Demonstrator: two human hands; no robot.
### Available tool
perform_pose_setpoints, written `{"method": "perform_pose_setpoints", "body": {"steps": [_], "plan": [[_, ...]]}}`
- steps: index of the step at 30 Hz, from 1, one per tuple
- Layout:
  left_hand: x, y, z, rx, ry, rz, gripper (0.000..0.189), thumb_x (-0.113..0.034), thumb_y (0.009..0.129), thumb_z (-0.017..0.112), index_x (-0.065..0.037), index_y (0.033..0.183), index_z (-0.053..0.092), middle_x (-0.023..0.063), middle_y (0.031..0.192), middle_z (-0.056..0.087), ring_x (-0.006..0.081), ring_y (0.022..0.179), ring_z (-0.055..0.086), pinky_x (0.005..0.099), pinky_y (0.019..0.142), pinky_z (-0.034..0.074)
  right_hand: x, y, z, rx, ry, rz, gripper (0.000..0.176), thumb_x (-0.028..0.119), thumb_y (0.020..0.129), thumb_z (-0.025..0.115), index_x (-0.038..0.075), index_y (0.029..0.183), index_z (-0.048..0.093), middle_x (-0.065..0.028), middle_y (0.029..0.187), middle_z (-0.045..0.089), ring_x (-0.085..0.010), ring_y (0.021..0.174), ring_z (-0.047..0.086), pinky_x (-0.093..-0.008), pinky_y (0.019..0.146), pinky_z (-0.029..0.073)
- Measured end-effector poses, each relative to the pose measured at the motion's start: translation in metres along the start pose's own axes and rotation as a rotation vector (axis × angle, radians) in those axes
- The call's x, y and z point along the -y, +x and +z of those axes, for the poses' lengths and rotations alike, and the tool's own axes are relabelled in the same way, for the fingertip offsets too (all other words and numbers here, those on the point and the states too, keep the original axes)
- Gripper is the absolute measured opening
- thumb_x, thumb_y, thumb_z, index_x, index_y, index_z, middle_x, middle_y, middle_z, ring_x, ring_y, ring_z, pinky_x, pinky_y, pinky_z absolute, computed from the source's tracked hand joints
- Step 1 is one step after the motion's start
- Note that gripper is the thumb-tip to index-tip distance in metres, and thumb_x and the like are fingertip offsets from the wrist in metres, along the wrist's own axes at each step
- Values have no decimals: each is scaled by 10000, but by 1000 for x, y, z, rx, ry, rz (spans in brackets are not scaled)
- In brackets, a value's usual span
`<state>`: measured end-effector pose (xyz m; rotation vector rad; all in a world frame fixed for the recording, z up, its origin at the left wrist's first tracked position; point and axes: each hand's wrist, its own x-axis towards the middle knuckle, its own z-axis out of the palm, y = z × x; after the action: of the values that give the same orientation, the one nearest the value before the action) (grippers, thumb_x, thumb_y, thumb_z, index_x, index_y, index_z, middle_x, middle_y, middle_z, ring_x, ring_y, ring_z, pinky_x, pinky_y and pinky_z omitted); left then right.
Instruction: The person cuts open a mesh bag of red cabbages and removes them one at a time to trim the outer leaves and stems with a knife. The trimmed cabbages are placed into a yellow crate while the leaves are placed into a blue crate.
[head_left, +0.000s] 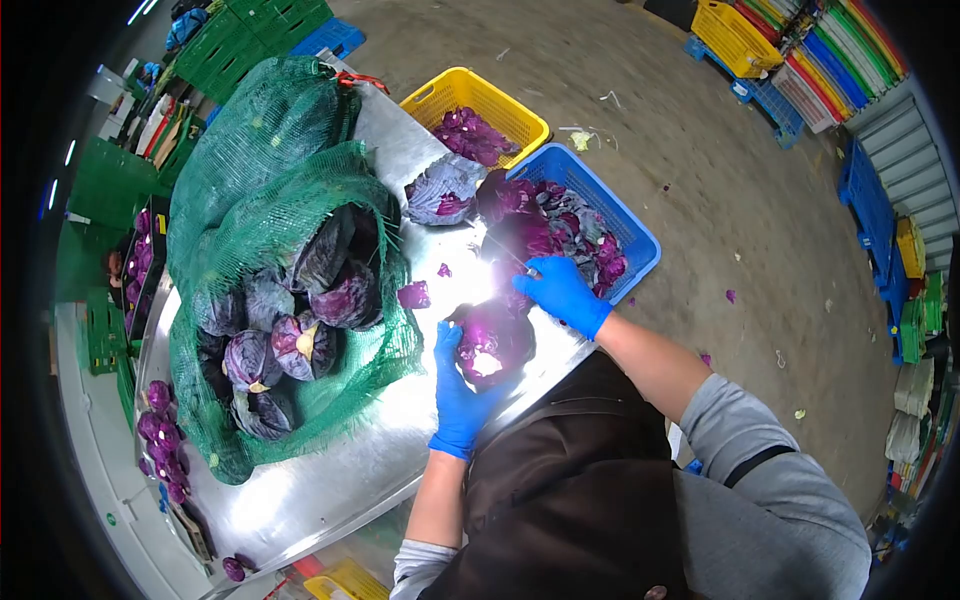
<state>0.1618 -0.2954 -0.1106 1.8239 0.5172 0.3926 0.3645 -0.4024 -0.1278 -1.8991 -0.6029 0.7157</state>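
Green mesh sack [270, 205] lies open as the gloved left hand [462, 400] grasps a red cabbage [497, 338] over a metal table [270, 505] and the right hand [562, 292] clenches what appears to be a knife [518, 260] near a blue crate [643, 240].

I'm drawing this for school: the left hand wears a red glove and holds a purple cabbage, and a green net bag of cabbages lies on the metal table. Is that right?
Not quite: the head view shows a blue glove on the left hand, not red. The hand does hold a purple cabbage, and a green net bag of cabbages lies on the metal table.
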Motion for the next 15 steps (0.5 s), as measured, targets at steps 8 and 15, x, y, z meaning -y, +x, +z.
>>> {"method": "perform_pose_setpoints", "body": {"steps": [8, 15], "plan": [[16, 17, 12, -237, 163, -78, 771, -197, 568, 872, -26, 1170, 421, 90, 1114, 431, 221, 1033, 467, 339, 941, 407, 15, -4, 2, 170, 50, -331, 202, 217, 835, 658, 19, 861, 687, -71, 742, 673, -133, 627, 589, -320, 588, 484], [14, -11, -10, -123, 228, 48, 928, -195, 553, 865, -48, 1336, 389, 105, 1312, 413, 265, 1201, 434, 361, 1059, 343, 5, 1, -22, -5, -484, -84, 593, 335, 791, 693, 60, 1285, 515, -187, 947, 661, -296, 816, 656, -380, 706, 522]]}}
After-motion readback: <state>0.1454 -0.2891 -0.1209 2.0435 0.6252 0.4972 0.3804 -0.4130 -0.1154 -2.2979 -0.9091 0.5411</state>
